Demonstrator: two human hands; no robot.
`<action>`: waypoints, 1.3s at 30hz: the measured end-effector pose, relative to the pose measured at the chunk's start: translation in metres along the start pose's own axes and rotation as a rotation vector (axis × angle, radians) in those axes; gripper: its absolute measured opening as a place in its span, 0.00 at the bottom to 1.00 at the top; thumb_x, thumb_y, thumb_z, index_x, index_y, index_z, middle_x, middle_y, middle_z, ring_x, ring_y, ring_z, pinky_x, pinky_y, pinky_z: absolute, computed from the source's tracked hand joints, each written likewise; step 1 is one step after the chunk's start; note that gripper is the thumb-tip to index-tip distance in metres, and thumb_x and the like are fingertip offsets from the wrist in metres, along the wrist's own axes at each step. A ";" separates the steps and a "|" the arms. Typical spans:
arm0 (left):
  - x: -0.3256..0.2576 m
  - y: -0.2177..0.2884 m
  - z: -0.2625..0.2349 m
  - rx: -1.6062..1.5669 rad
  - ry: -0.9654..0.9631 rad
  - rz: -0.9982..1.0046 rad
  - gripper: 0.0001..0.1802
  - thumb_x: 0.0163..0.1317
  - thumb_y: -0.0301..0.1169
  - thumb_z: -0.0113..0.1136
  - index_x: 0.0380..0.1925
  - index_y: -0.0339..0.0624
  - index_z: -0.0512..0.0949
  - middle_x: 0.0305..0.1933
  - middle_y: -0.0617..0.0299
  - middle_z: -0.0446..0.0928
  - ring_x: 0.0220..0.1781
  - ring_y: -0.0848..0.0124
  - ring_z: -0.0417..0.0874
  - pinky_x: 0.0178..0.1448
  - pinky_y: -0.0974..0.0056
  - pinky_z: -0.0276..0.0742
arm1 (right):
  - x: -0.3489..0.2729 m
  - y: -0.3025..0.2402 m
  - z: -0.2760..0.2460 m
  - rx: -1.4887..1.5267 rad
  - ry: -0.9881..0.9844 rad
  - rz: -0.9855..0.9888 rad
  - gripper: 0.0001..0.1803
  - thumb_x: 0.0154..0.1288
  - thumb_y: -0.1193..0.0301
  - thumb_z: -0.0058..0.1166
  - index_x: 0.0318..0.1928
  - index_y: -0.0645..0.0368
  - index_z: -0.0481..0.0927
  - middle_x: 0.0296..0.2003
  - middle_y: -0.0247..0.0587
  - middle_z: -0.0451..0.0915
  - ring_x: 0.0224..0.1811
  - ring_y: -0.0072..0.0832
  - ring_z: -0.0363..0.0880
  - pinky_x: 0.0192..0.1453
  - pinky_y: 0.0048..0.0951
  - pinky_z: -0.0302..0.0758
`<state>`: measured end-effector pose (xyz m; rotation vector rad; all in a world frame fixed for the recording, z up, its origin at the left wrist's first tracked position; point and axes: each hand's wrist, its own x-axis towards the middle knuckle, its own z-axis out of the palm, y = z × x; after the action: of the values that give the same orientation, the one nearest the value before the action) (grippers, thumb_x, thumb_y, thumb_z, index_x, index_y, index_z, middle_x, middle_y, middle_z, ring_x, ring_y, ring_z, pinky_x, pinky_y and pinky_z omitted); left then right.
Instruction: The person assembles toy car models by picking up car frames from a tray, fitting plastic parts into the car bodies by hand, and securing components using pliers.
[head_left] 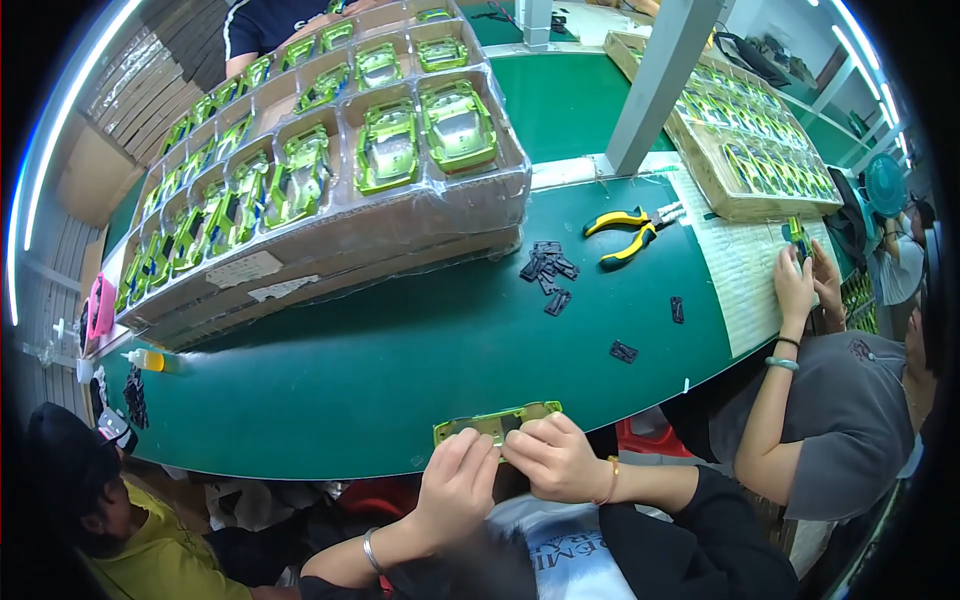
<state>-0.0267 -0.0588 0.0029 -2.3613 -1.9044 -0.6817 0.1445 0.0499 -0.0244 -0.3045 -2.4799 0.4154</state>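
At the table's near edge I hold a lime-green plastic housing (545, 408) with a clear or greyish middle. My left hand (458, 485) is closed on its left part, fingertips pressed to its face. My right hand (550, 458) grips the right side, its fingers bent close to the left ones. Whatever small part may lie under the fingertips is hidden. Beyond the housing, a loose pile of small black plastic parts (547, 265) lies on the green table (400, 370). Two single black parts, one a small black clip (624, 351), lie nearer on the right.
Yellow-and-black pliers (625, 235) lie past the black parts. Stacked cartons (400, 235) of green housings fill the far left; another carton (745, 205) stands far right. A small bottle (148, 360) is at left. Co-workers sit on both sides, the right one's hands (798, 285) holding a green piece.
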 end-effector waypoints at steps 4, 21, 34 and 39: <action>0.010 -0.004 0.009 -0.015 0.139 0.069 0.20 0.43 0.21 0.61 0.40 0.25 0.83 0.47 0.47 0.83 0.53 0.51 0.84 0.52 0.51 0.83 | 0.006 0.012 0.002 0.028 0.024 -0.020 0.16 0.47 0.72 0.58 0.40 0.61 0.84 0.45 0.35 0.79 0.48 0.30 0.78 0.44 0.35 0.70; 0.011 -0.004 -0.001 -0.155 0.126 -0.083 0.16 0.46 0.13 0.66 0.38 0.32 0.82 0.40 0.52 0.82 0.44 0.50 0.84 0.49 0.52 0.83 | 0.008 0.011 0.003 0.122 0.076 0.005 0.15 0.50 0.73 0.60 0.40 0.61 0.86 0.47 0.36 0.81 0.53 0.35 0.79 0.53 0.38 0.75; 0.026 -0.016 -0.003 -0.176 0.079 -0.112 0.15 0.46 0.13 0.69 0.36 0.33 0.80 0.39 0.53 0.81 0.47 0.51 0.83 0.50 0.51 0.81 | 0.022 0.022 0.004 -0.057 0.039 -0.059 0.09 0.55 0.70 0.59 0.37 0.59 0.84 0.44 0.36 0.79 0.54 0.34 0.80 0.56 0.40 0.72; 0.012 -0.015 0.015 -0.148 0.174 0.083 0.14 0.42 0.19 0.61 0.32 0.23 0.81 0.45 0.45 0.81 0.55 0.50 0.84 0.57 0.49 0.85 | 0.019 0.017 0.010 0.051 0.022 -0.057 0.06 0.55 0.71 0.59 0.33 0.57 0.85 0.43 0.33 0.80 0.54 0.30 0.80 0.57 0.39 0.70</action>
<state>-0.0345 -0.0396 -0.0098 -2.3587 -1.7309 -1.0156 0.1257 0.0690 -0.0282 -0.2165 -2.4458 0.4482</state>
